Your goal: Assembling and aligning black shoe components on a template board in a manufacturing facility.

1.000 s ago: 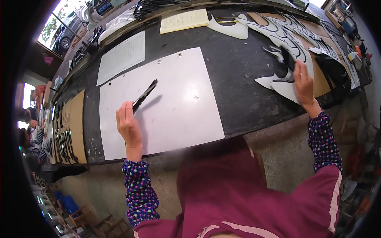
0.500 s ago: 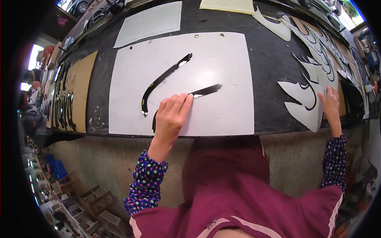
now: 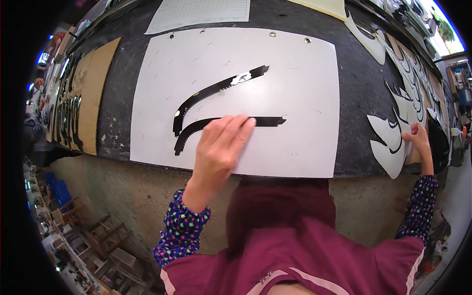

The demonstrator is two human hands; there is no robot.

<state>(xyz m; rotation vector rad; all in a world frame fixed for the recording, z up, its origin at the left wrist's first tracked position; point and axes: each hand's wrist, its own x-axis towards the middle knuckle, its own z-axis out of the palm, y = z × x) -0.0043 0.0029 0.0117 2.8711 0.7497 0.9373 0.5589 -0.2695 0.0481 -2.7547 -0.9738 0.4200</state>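
On a white sheet (image 3: 300, 152) lie two black curved strips with fine notched edges. The upper strip (image 3: 211, 89) bears a pale patch near its right end and is untouched. Across the middle of the lower strip (image 3: 268, 121) rests my left hand (image 3: 219, 147), its fingers together and pressed onto it; the thumb is hidden. Far to the right, my right hand (image 3: 419, 140) has its fingers curled, with thumb and forefinger pinched at the edge of a white curved cut-out piece (image 3: 386, 155). That piece has pointed tips and dark outlines.
More white cut-out pieces (image 3: 400, 61) overlap along the right side of the dark table (image 3: 356, 93). Brown cardboard (image 3: 98, 93) with several black strips (image 3: 73, 118) lies at the left. A printed paper form (image 3: 201, 14) and a yellow pad (image 3: 324, 7) lie beyond the sheet.
The view has shifted, and the sheet appears slightly turned. Both strips now lie at a flatter slant. My right hand's fingers have gone from spread to curled at the white piece.
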